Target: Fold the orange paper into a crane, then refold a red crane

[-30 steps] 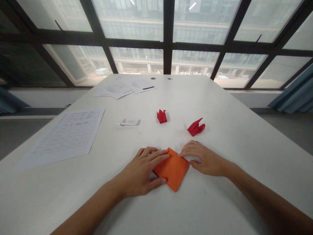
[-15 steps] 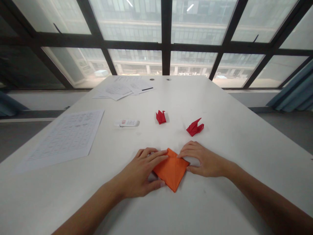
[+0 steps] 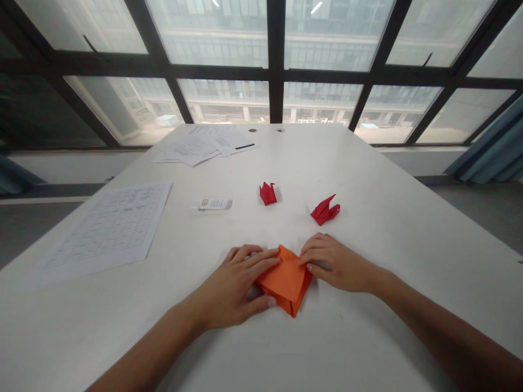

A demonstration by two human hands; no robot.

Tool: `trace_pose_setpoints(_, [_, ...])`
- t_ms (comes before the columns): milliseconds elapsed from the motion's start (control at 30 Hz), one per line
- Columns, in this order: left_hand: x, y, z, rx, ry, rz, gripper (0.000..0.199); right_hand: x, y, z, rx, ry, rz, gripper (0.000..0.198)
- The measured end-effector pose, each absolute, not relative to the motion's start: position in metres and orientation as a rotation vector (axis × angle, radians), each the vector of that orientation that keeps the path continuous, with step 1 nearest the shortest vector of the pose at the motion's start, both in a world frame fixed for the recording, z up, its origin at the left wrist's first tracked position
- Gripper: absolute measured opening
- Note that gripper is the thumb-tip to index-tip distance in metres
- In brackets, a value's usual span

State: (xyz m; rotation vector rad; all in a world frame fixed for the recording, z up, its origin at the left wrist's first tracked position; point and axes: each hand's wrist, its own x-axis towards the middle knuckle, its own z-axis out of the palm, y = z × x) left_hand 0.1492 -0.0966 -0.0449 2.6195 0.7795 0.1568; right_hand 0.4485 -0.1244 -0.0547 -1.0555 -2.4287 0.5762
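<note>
A folded orange origami paper [image 3: 286, 275] lies on the table between my hands, roughly diamond-shaped. Its top layer is lifted at the near corner, showing a gap above the layer below. My left hand [image 3: 241, 286] rests with fingers stretched across the paper's left side, thumb near the lower left edge. At the right corner, my right hand [image 3: 337, 264] pinches the paper between thumb and fingers. Beyond them stand two red folded-paper birds, a smaller red paper crane [image 3: 268, 194] and a larger red paper crane [image 3: 326, 210] close past my right hand.
A white glue bottle [image 3: 213, 204] lies left of the cranes. One printed sheet [image 3: 110, 226] is at the left of the white table [image 3: 392, 337], and several overlapping papers [image 3: 200, 146] are at the far end. Windows stand behind.
My right thumb has moved up and inward to the paper's right corner. The orange paper's top layer has risen from the near corner, while my left hand stays in place.
</note>
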Motion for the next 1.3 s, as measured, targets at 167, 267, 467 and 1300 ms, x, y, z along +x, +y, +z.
trace_pose_setpoints(167, [0.153, -0.097, -0.051, 2.599, 0.861, 0.221, 0.054, 0.445, -0.125, -0.06, -1.143, -2.297, 0.571, 0.014])
trace_pose_setpoints(267, [0.162, -0.1, -0.054, 2.555, 0.983, 0.34, 0.038, 0.439, -0.128, -0.063, -1.256, -2.171, 0.535, 0.014])
trace_pose_setpoints(467, [0.181, -0.112, -0.055, 2.473, 1.293, 0.497, 0.032, 0.418, -0.138, -0.069, -1.515, -1.903, 0.476, 0.019])
trace_pose_setpoints(1300, [0.16, -0.112, -0.04, 2.744, 0.883, 0.14, 0.057, 0.428, -0.135, -0.065, -1.437, -2.08, 0.477, 0.024])
